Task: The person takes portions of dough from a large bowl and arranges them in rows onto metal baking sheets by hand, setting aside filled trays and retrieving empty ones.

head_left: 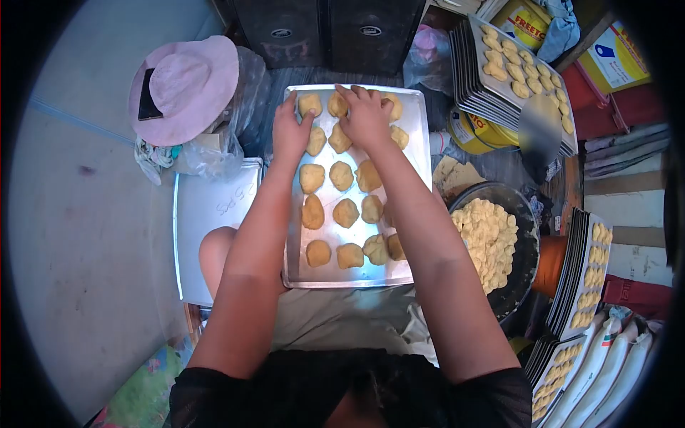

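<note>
A metal tray (357,279) lies in front of me with rows of yellowish dough balls (342,175) on it. My left hand (291,130) is at the tray's far left corner, fingers stretched along the rim and thumb beside the corner dough ball (311,104). My right hand (368,120) reaches over the far rows with its fingers spread. Its index finger and thumb lie around a dough ball (337,105) resting on the tray, and the palm hides part of the balls beneath. My right forearm covers some of the right-hand column.
A dark basin (526,267) of dough pieces (485,239) stands at my right. Beyond it are stacked trays (477,85) of shaped dough on yellow buckets (477,135), with more tray stacks (575,278) at lower right. Left are a marked tray (207,235) and a pink hat (187,85).
</note>
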